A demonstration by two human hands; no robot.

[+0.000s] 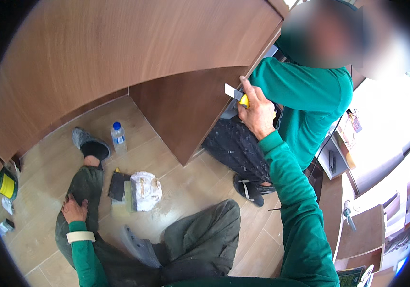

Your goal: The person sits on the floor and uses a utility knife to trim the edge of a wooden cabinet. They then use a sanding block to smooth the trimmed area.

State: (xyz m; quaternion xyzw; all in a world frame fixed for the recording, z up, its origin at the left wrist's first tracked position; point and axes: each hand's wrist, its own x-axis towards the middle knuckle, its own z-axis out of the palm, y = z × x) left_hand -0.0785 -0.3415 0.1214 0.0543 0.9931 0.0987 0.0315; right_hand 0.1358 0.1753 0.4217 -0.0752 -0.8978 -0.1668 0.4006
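My right hand [258, 111] grips a putty knife [233, 93] with a pale blade and a yellow-and-black handle. Its index finger stretches out to the edge of the upright brown wooden panel [181, 110], apparently touching it. The blade points up and left, in front of the panel. My left hand [74, 209] lies on my left trouser leg below the knee, fingers apart and holding nothing. Around that wrist sits a cream ring like a roll of masking tape [80, 237]. Between my legs a white, crumpled lump or bag [145, 191] rests beside a dark flat piece [117, 186].
A co-worker in a green top [305, 95] crouches right behind the panel. A water bottle [118, 136] stands near my left shoe [90, 143]. A yellow-and-black object [7, 184] lies far left. The large wooden front [119, 43] spans the top; shelving [360, 232] stands right.
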